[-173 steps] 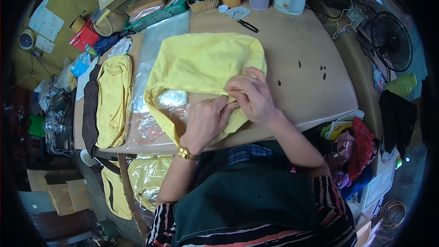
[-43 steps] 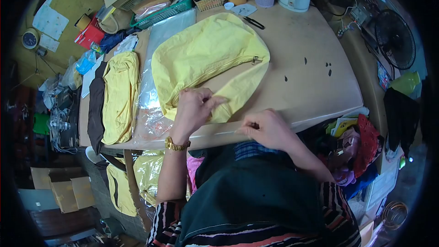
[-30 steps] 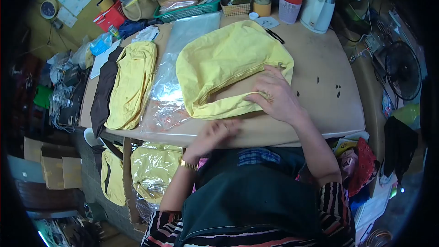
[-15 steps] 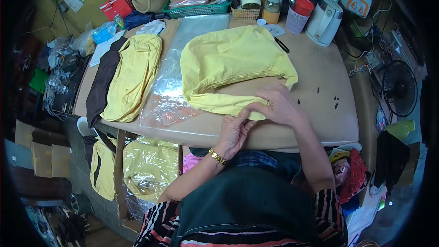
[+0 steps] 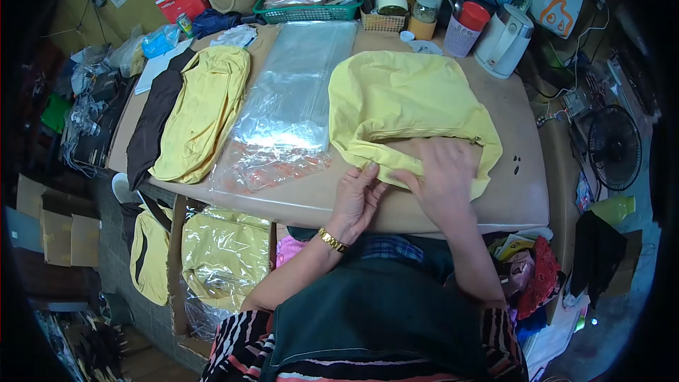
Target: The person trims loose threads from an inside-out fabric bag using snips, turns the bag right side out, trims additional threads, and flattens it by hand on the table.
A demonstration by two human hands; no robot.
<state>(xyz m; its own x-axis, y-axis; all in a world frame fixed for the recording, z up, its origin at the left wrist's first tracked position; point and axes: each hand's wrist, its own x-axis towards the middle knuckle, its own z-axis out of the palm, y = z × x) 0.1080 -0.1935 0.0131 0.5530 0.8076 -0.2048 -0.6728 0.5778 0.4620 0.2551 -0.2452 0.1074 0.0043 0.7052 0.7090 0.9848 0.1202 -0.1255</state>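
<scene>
Pinching the near edge of a pale yellow fabric bag [image 5: 410, 85], the left hand [image 5: 357, 198] has thumb and fingers closed on the cloth of its wide yellow strap [image 5: 387, 163], a gold-coloured wristwatch [image 5: 332, 240] on that wrist. Over comes the right hand [image 5: 445, 177], spread across the strap and the gap behind it, and it's blurred: whether those fingers grip cloth or only press on it, I can't tell.

The bag lies on the tan-covered counter [image 5: 283, 201], right in front of the person, just beside a flat stack of clear plastic sheets [image 5: 300, 78]. How far along? Partway, I'd judge: the body is spread out wide, yet the strap is creased and loose, and the bag lies outside any plastic. Over on the left, a long folded yellow cloth piece [image 5: 205, 117] rests against a dark brown cloth strip [image 5: 155, 127], neither of them wrapped. Below the counter edge, one yellow bundle in shiny clear plastic [image 5: 226, 251] looks done.

Now the hidden bits: the right hand covers part of the strap and of the yellow zip [image 5: 417, 131], the bag's underside is out of sight, and glare muddies the plastic.
</scene>
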